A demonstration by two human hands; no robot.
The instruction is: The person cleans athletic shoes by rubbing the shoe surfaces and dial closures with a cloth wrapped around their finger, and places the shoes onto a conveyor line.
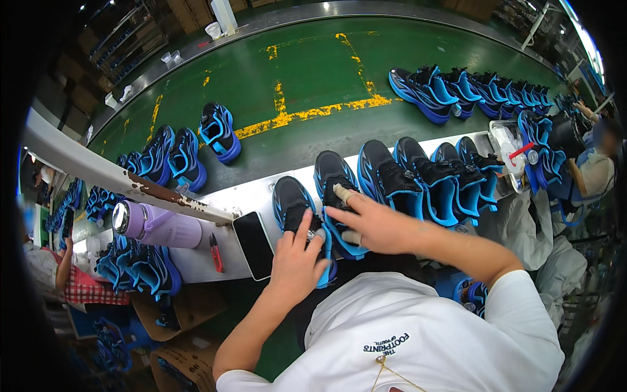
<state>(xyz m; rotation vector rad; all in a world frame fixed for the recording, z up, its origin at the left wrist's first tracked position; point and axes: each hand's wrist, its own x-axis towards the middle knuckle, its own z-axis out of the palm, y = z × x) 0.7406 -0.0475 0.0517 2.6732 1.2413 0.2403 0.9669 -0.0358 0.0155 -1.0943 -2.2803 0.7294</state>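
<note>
My left hand [295,260] lies over the laces and collar of a black and blue sneaker [290,196], its fingers stretched and apart. Beside it, my right hand [382,225] reaches across a second sneaker [333,168] of the same kind. Its fingers are spread, one wrapped fingertip on the lace area and another wrapped fingertip by the collar opening. Both sneakers stand on a pale bench [225,199], toes pointing away from me. To the right, several matching sneakers [382,171] continue the row.
Left of my hands lie a black-screened phone [253,245], a red marker [216,253] and a purple bottle [163,225]. A white metal bar [140,186] slants over the bench. Beyond, a green conveyor belt [313,72] carries more sneakers [221,132]. People work at both sides.
</note>
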